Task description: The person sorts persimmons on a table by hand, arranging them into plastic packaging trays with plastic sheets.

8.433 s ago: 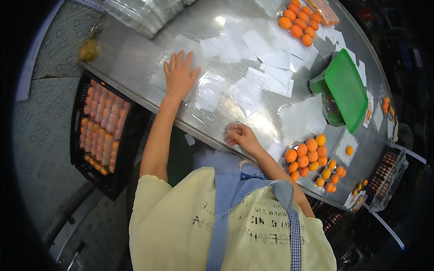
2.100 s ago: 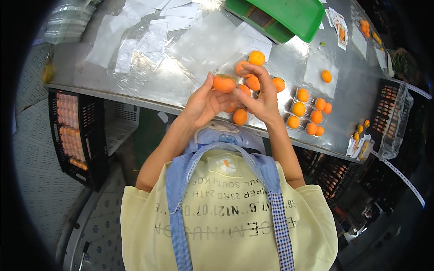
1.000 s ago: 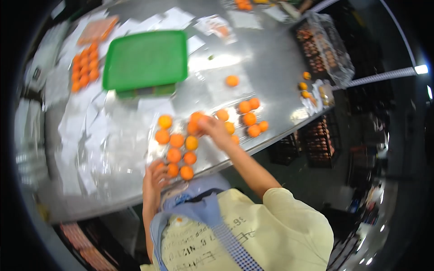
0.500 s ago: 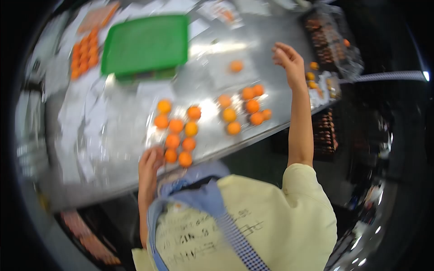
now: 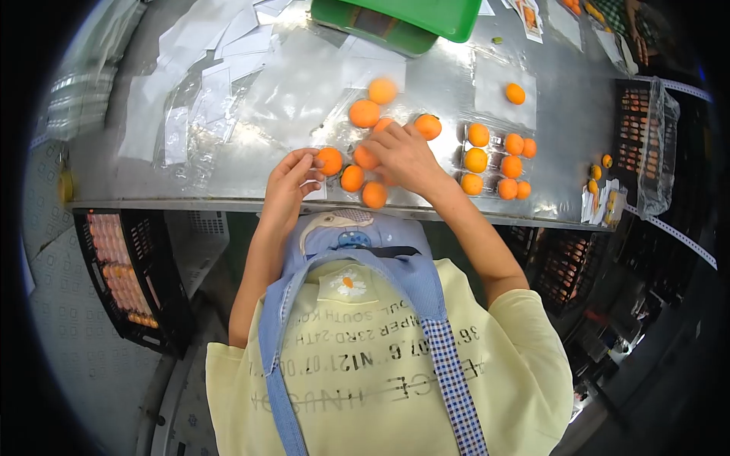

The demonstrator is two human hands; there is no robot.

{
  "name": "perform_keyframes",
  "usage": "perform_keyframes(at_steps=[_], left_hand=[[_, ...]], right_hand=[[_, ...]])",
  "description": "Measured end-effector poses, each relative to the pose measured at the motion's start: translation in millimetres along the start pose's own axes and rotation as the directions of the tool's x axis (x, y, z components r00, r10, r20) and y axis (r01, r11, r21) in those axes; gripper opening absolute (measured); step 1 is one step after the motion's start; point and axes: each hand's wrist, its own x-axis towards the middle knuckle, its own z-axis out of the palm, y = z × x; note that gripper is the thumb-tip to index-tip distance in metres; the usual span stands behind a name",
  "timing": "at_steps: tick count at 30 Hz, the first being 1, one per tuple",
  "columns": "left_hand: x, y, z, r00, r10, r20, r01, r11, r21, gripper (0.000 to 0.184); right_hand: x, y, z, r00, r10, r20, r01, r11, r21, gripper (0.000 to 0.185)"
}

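My left hand (image 5: 293, 184) is at the left of a loose group of oranges, thumb and fingertips closed on the side of one orange (image 5: 329, 161). Over the middle of the group lies my right hand (image 5: 407, 161), its fingers curled down on an orange (image 5: 366, 157) and partly covering others. Around the hands are more loose oranges, such as one near the bench edge (image 5: 373, 195), one at the back (image 5: 382, 91) and one beyond my right hand (image 5: 427, 127). To the right, clear plastic packs (image 5: 493, 144) hold several oranges in rows.
The metal bench (image 5: 251, 171) has white paper sheets (image 5: 228, 83) at the left. A green crate (image 5: 376, 29) stands at the back. One orange (image 5: 515, 93) rests on a clear sheet. Black crates of fruit stand below left (image 5: 156, 258) and at right (image 5: 635, 125).
My right hand has come left and down from the raised position onto the oranges. My left hand has moved up to an orange. The camera view has shifted, and the green crate appears higher.
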Motion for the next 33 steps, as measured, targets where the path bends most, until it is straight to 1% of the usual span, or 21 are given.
perform_keyframes(at_steps=[2, 5, 8, 11, 14, 16, 17, 20, 21, 23, 24, 26, 27, 29, 32, 33], left_hand=[[0, 2, 0, 1.000, 0.008, 0.001, -0.008, 1.000, -0.004, 0.025], [1, 0, -3, 1.000, 0.017, -0.001, -0.017, 1.000, -0.011, 0.026], [1, 0, -6, 1.000, 0.023, -0.003, -0.023, 1.000, -0.011, 0.027], [3, -3, -8, 0.999, 0.040, 0.003, -0.040, 0.999, 0.012, 0.027], [5, -9, -9, 0.997, 0.075, 0.028, -0.077, 0.993, 0.087, 0.028], [6, -12, -2, 0.994, 0.097, 0.058, -0.105, 0.983, 0.150, 0.028], [7, -14, 1, 0.991, 0.093, 0.100, -0.114, 0.966, 0.230, 0.033], [-7, -2, 31, 0.981, 0.078, 0.178, -0.096, 0.990, 0.099, 0.039], [-6, -2, 30, 0.956, 0.045, 0.288, -0.055, 0.998, 0.026, 0.044], [-4, -7, 29, 0.951, 0.061, 0.302, -0.018, 0.989, -0.144, 0.043], [-3, -8, 30, 0.949, 0.071, 0.309, 0.002, 0.974, -0.228, 0.043], [-7, 0, 30, 0.945, 0.090, 0.315, -0.010, 0.969, -0.246, 0.043], [-10, 4, 31, 0.943, 0.101, 0.317, -0.017, 0.966, -0.258, 0.044], [-13, 6, 36, 0.961, 0.121, 0.250, -0.065, 0.973, -0.223, 0.043], [-15, 6, 38, 0.969, 0.157, 0.190, -0.123, 0.976, -0.180, 0.040], [-15, 6, 38, 0.969, 0.171, 0.177, -0.142, 0.976, -0.167, 0.040]], right_hand=[[3, 2, 1, 0.998, -0.036, 0.049, 0.038, 0.998, -0.041, 0.032], [6, 5, 1, 0.992, -0.048, 0.114, 0.052, 0.998, -0.035, 0.031], [10, 9, 1, 0.990, -0.028, 0.136, 0.025, 0.999, 0.027, 0.036], [11, 7, -4, 0.992, -0.018, 0.124, 0.012, 0.999, 0.049, 0.040], [8, 2, -9, 0.988, 0.051, 0.147, -0.066, 0.993, 0.096, 0.042], [8, 0, -18, 0.975, 0.145, 0.167, -0.176, 0.966, 0.187, 0.043], [10, -3, -23, 0.965, 0.191, 0.181, -0.230, 0.945, 0.232, 0.043], [16, -24, -43, 0.973, 0.226, 0.053, -0.228, 0.889, 0.397, 0.048], [19, -31, -48, 0.975, 0.221, 0.023, -0.208, 0.870, 0.446, 0.051], [22, -43, -53, 0.975, 0.219, -0.042, -0.163, 0.827, 0.539, 0.057], [22, -45, -51, 0.960, 0.276, -0.040, -0.188, 0.747, 0.638, 0.058], [21, -47, -49, 0.924, 0.382, -0.015, -0.217, 0.555, 0.803, 0.061], [22, -48, -50, 0.929, 0.369, -0.017, -0.220, 0.589, 0.778, 0.060], [26, -49, -51, 0.940, 0.342, -0.020, -0.222, 0.652, 0.725, 0.058], [28, -54, -42, 0.932, 0.354, -0.075, -0.175, 0.624, 0.762, 0.048], [27, -56, -38, 0.919, 0.391, -0.054, -0.194, 0.566, 0.801, 0.044]])
